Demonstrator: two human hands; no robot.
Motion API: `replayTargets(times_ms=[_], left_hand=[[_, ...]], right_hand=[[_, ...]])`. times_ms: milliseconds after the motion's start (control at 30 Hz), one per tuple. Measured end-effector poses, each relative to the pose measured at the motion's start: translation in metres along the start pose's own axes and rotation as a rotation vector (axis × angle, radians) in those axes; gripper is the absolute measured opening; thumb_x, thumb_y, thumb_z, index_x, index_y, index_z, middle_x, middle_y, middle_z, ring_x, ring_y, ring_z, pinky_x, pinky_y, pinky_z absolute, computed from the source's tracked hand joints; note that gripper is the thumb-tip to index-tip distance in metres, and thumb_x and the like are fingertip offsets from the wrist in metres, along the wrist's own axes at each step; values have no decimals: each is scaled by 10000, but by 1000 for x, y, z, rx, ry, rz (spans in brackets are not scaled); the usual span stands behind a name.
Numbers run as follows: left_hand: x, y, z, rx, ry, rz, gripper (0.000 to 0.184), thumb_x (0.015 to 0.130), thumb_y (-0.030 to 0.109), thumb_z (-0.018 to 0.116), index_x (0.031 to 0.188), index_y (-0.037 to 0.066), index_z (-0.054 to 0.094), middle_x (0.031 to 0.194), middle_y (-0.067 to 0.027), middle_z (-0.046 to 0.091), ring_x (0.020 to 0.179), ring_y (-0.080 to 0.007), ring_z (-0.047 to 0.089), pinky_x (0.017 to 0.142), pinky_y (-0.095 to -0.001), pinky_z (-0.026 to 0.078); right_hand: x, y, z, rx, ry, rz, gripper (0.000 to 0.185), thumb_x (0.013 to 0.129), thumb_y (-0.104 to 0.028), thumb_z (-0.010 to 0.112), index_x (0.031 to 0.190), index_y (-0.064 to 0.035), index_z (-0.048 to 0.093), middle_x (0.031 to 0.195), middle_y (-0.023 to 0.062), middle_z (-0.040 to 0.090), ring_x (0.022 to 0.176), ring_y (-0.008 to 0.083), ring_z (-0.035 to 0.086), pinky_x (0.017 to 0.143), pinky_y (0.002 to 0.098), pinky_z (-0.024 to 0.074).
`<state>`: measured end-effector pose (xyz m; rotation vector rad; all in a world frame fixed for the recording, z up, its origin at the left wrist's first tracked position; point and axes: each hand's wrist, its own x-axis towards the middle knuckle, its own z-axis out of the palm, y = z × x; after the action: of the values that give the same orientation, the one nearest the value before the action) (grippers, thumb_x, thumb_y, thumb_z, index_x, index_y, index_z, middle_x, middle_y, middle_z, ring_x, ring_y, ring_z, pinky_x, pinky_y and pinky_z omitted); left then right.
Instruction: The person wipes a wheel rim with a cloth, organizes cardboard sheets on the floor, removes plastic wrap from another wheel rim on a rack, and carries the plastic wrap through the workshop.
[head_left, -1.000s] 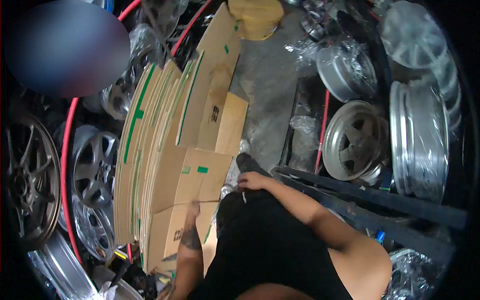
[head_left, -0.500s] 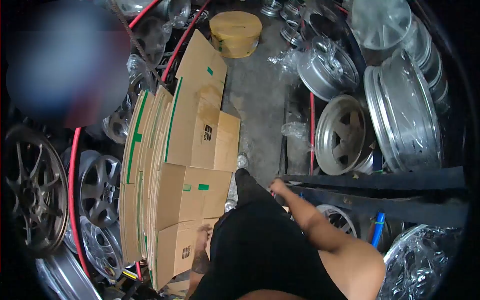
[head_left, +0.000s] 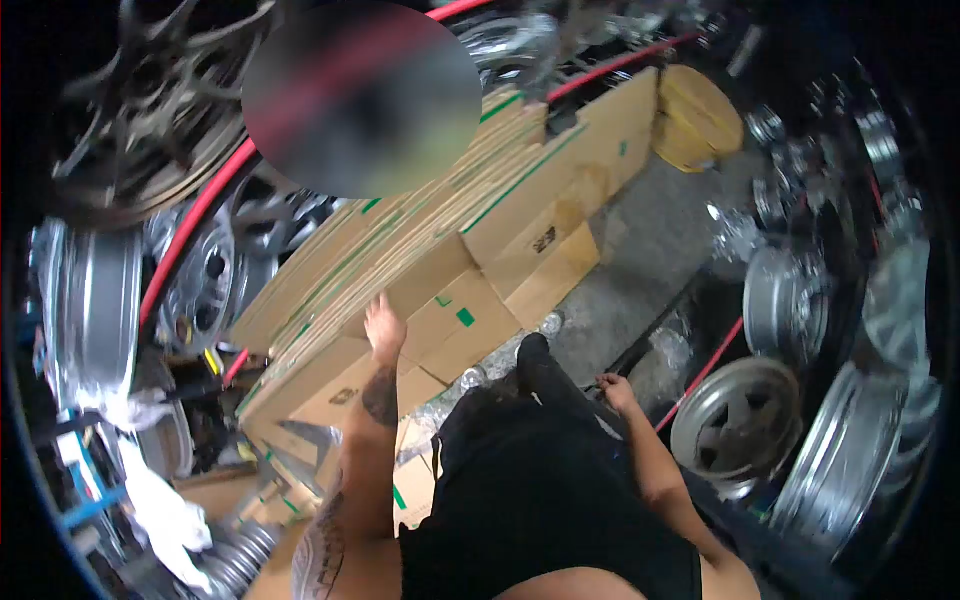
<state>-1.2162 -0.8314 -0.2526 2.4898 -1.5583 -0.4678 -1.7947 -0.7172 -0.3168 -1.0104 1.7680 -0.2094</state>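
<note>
My left hand [head_left: 384, 328] reaches up to a stack of flattened cardboard boxes [head_left: 400, 262], its fingers stretched out against the upper edge of the front box. Green tape and dark printed marks show on the cardboard, with a brown stain farther along. On the other side of my body, my right hand [head_left: 616, 391] hangs low beside my leg. Its fingers are curled near a dark strip, and whether anything is in them is hidden.
Silver wheel rims [head_left: 738, 420] line the right side, some wrapped in clear plastic. More rims [head_left: 205, 285] stand at left behind a red rail [head_left: 195, 220]. A yellow round package [head_left: 697, 120] sits at the far end of the concrete floor [head_left: 640, 235].
My view has turned, so the cardboard stack now slants across it. My left hand has moved from low on the front box up to its upper edge. My right hand stays at my side.
</note>
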Motion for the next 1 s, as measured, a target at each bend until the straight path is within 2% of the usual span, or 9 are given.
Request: replayTargets(times_ms=[133, 267, 333, 533, 667, 800, 900, 967, 1000], left_hand=[[32, -17, 9, 289, -95, -17, 700, 824, 195, 656, 1456, 96, 370, 1419, -187, 433, 1323, -363, 406, 1090, -537, 326], [36, -23, 35, 261, 96, -14, 397, 903, 193, 525, 1297, 143, 537, 1366, -186, 504, 1327, -374, 404, 1121, -606, 231], [37, -18, 25, 205, 145, -99, 454, 858, 168, 585, 1309, 163, 531, 1379, -170, 496, 1341, -361, 395, 1093, -630, 244], [50, -33, 37, 188, 254, -189, 355, 922, 214, 533, 1271, 156, 522, 1231, -126, 579, 1174, -283, 540, 1003, -449, 393], [67, -34, 24, 214, 47, -260, 387, 930, 225, 533, 1298, 109, 495, 1184, -105, 606, 1107, -227, 578, 922, -381, 417], [52, -27, 36, 367, 64, -201, 440, 910, 227, 549, 1325, 84, 520, 1159, -109, 607, 1084, -242, 578, 925, -382, 411], [14, -19, 14, 422, -210, 12, 333, 911, 271, 539, 1173, 111, 668, 1165, -104, 594, 1121, -251, 532, 917, -385, 389], [-5, -19, 11, 424, -240, 69, 277, 949, 257, 508, 1114, 165, 711, 1185, -91, 579, 1160, -251, 501, 921, -393, 371], [-13, -19, -2, 432, -315, 117, 357, 918, 279, 563, 1246, 153, 630, 1269, -124, 561, 1236, -289, 478, 967, -438, 379]], right_hand=[[-14, -77, -5, -90, -135, 67, 256, 920, -110, 581, 1131, -4, 681, 940, 118, 717, 808, 163, 646, 727, 308, 502], [31, -53, 3, -195, -207, -171, 282, 935, -126, 589, 1170, 16, 651, 872, 69, 684, 798, 164, 631, 761, 290, 498], [-27, -155, 6, -140, -291, -274, 229, 941, -166, 606, 1071, 8, 678, 865, 22, 649, 709, 110, 559, 637, 267, 448], [20, -129, -26, -335, -447, -78, 255, 942, -185, 614, 1122, -12, 667, 892, 24, 650, 722, 83, 565, 630, 223, 467], [40, -121, -39, -389, -421, 6, 247, 935, -151, 607, 1141, -30, 668, 895, 46, 660, 735, 118, 594, 593, 261, 484], [63, -115, -42, -716, -389, -258, 268, 935, -141, 591, 1142, 16, 658, 991, 98, 697, 876, 168, 648, 742, 302, 523], [27, -153, -12, -597, -364, -508, 267, 950, -128, 571, 1144, 38, 648, 1010, 111, 700, 919, 180, 652, 821, 295, 514], [11, -149, 10, -439, -366, -446, 259, 972, -125, 549, 1145, 40, 647, 999, 106, 697, 920, 187, 654, 832, 304, 519], [5, -145, 21, -421, -366, -436, 258, 975, -128, 548, 1145, 39, 647, 998, 105, 696, 918, 185, 654, 831, 306, 520]])
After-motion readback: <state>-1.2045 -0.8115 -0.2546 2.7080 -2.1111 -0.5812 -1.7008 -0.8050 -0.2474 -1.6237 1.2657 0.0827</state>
